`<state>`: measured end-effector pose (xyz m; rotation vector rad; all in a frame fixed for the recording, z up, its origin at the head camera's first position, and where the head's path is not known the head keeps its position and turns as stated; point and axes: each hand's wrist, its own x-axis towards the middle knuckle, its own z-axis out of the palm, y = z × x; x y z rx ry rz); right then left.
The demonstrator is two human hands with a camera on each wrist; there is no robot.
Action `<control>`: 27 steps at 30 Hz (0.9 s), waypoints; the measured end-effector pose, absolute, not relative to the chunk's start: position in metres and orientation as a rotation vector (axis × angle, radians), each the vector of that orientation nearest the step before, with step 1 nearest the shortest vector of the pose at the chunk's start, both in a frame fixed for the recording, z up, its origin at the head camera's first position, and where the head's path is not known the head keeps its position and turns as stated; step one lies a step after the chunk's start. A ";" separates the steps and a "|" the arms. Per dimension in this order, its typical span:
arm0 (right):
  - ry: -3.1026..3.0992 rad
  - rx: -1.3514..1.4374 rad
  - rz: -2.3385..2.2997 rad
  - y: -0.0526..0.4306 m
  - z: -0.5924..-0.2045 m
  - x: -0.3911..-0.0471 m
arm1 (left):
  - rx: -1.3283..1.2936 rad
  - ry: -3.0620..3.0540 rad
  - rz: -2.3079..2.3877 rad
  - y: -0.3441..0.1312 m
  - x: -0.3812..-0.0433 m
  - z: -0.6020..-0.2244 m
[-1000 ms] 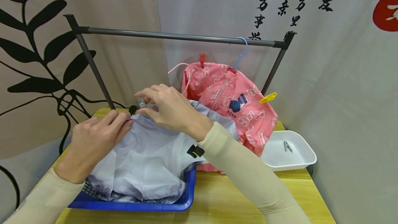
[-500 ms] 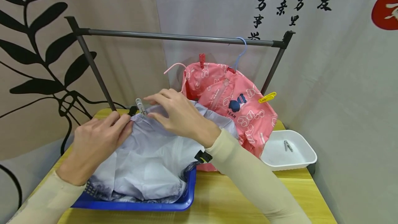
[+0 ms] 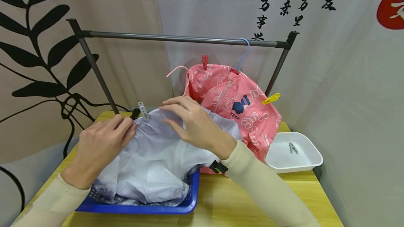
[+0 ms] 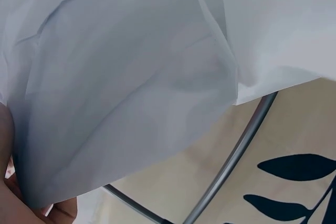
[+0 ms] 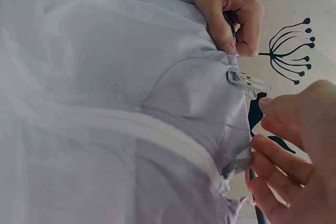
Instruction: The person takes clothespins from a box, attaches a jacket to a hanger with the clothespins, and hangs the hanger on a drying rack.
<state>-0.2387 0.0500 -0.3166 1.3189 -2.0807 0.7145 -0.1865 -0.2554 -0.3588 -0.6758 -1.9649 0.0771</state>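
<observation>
A pale lavender-white jacket point(image 3: 157, 167) lies bunched over a blue basket point(image 3: 173, 210). My left hand point(image 3: 102, 143) pinches its upper left edge between thumb and fingers. Beside those fingers, a grey-white clothespin point(image 3: 144, 111) is clipped onto the same edge; the right wrist view shows the clothespin point(image 5: 247, 81) biting the fabric. My right hand point(image 3: 199, 125) is off the clothespin, fingers loosely extended over the cloth. Near its fingertips in the right wrist view, the right hand point(image 5: 299, 156) is beside the jacket's edge. Fabric fills most of the left wrist view, hiding much of the left hand.
A pink jacket point(image 3: 221, 90) hangs by a blue hanger hook point(image 3: 245, 53) from a grey rack bar point(image 3: 176, 39), with red and yellow clothespins on it. A pink hook point(image 3: 175, 70) sticks out beside it. A white tray point(image 3: 277, 153) holds loose clothespins at right.
My right hand has let go of the clothespin and moved right and slightly down. The clothespin stays clipped on the jacket's edge. My left hand keeps its hold nearly in place.
</observation>
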 end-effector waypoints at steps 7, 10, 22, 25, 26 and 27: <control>-2.076 1.302 0.702 0.064 -0.324 -0.235 | -0.674 -1.989 0.014 -0.256 -0.188 -0.360; -2.075 1.311 0.714 0.070 -0.328 -0.234 | -0.662 -2.020 -0.008 -0.257 -0.187 -0.362; -2.067 1.273 0.722 0.100 -0.358 -0.236 | -0.660 -2.060 -0.162 -0.261 -0.188 -0.372; -2.069 1.256 0.767 0.110 -0.367 -0.235 | -0.674 -2.070 -0.165 -0.263 -0.189 -0.372; -2.075 1.249 0.780 0.114 -0.370 -0.235 | -0.679 -2.070 -0.171 -0.264 -0.189 -0.372; -2.077 1.240 0.790 0.118 -0.373 -0.235 | -0.682 -2.073 -0.169 -0.265 -0.190 -0.372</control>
